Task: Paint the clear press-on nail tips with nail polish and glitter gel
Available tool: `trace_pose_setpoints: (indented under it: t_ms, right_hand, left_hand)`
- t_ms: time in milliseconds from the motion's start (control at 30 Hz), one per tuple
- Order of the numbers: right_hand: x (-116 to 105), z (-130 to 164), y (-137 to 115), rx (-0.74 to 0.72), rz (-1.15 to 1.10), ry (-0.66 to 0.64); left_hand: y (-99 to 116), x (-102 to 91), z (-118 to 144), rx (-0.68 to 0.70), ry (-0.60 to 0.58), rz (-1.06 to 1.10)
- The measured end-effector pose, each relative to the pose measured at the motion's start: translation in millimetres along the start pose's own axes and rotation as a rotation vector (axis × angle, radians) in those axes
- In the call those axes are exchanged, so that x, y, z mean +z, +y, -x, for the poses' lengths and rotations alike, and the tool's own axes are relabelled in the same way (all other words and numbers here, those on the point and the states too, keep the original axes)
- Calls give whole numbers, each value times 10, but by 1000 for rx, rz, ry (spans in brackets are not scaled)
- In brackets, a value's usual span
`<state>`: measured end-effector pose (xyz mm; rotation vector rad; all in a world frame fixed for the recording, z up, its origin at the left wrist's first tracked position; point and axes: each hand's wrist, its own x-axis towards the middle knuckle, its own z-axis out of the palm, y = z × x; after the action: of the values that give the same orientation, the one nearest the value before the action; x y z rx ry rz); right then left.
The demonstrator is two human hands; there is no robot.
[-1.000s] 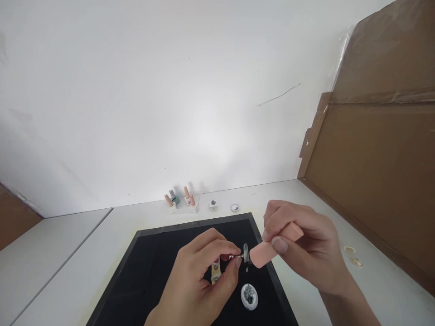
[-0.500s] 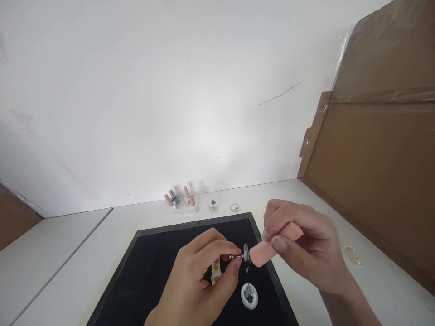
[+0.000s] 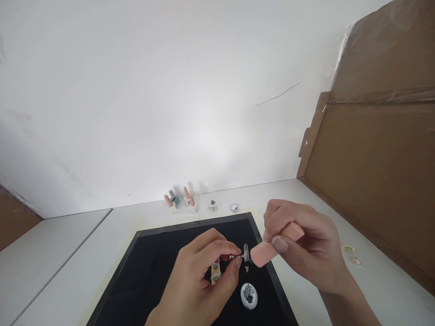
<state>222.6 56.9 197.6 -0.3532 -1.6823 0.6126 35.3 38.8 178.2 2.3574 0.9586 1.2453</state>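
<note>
Your right hand pinches a pink buffer block between thumb and fingertips, tilted so its lower end meets the small clear nail tip held out in front of it. Your left hand is closed in a pinch on a thin metal holder that carries that tip; holding it by the stem keeps your fingers off the tip and leaves its face free for the block. Both hands hover just above the black mat, so anything that drops lands on a dark ground where it shows. A small round dish lies on the mat just below the hands, and a tan clip piece shows under your left fingers. Several small bottles stand well apart by the wall, and a cardboard sheet leans at the right.
</note>
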Motion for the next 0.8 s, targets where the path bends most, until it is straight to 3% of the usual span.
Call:
trace_pose_setpoints:
  t_ms: [800]
  right_hand:
    - [-1, -8, -9, -1, 14, -9]
  left_hand:
    - [37, -12, -7, -19, 7, -23]
